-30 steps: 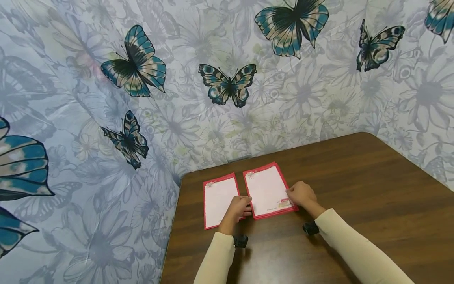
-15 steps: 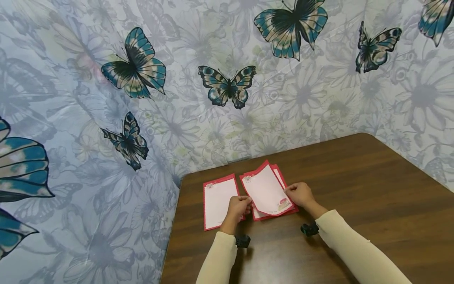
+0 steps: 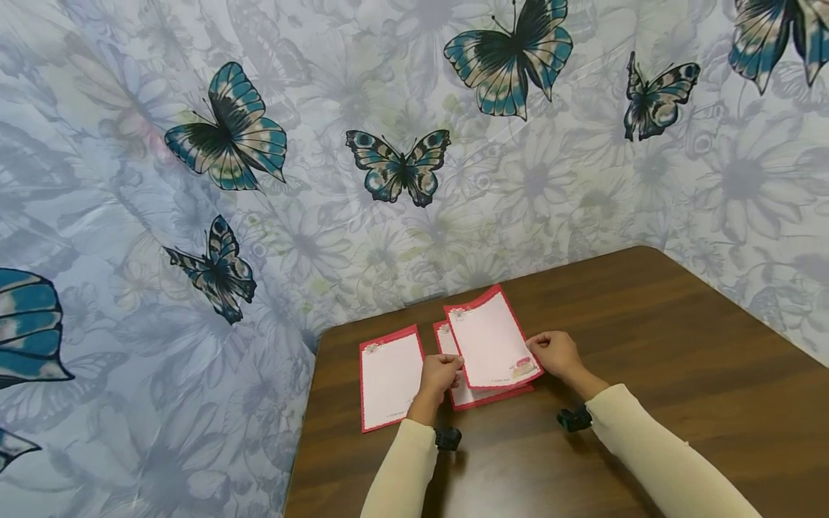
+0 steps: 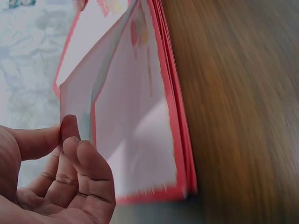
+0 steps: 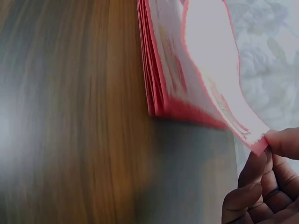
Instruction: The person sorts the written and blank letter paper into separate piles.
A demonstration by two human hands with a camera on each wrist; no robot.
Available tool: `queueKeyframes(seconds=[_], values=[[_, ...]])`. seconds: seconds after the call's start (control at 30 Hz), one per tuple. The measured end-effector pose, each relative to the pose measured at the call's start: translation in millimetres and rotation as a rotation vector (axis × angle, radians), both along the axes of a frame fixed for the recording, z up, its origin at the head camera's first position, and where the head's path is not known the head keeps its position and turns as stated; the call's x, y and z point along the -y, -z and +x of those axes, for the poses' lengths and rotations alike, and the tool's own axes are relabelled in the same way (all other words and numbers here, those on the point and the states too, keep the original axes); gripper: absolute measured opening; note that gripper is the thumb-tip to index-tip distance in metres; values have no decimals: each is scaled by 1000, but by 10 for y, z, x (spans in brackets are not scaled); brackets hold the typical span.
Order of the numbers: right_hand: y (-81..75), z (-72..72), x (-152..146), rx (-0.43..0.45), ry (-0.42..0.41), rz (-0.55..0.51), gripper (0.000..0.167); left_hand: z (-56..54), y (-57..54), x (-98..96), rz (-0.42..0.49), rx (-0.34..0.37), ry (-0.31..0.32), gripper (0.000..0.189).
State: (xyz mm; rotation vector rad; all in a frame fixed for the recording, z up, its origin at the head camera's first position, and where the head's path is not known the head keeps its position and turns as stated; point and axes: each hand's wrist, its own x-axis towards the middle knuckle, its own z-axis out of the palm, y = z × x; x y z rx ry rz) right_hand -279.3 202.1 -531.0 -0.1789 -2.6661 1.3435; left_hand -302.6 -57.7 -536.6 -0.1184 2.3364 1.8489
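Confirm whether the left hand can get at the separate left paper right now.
Probably not without letting go: the left hand pinches the edge of the raised sheet. Otherwise the way looks free; the left paper lies close by, with nothing seen on top.

tiny print (image 3: 501, 380) on raised sheet (image 3: 487, 338), unreadable

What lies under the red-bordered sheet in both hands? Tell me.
Under the held sheet is a stack of red-bordered sheets on the wooden table. The stack's left and lower margins partly show in the head view; most of its top face is covered there.
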Motion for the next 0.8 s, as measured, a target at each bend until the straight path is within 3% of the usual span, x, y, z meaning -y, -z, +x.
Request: queueKeyframes(seconds=[0.3, 0.5, 0.7, 0.8], values=[[-42, 152, -603, 6, 98, 36, 27, -52, -58, -609, -16, -1, 78, 19], [-56, 165, -906, 19, 116, 72, 29, -68, -76, -944, -16, -17, 94, 16], [-29, 185, -1205, 61, 155, 134, 33, -127, 6, -1311, -82, -27, 101, 11], [-26, 202, -1311, 100, 158, 149, 35, -146, 82, -1458, -96, 9, 94, 11]])
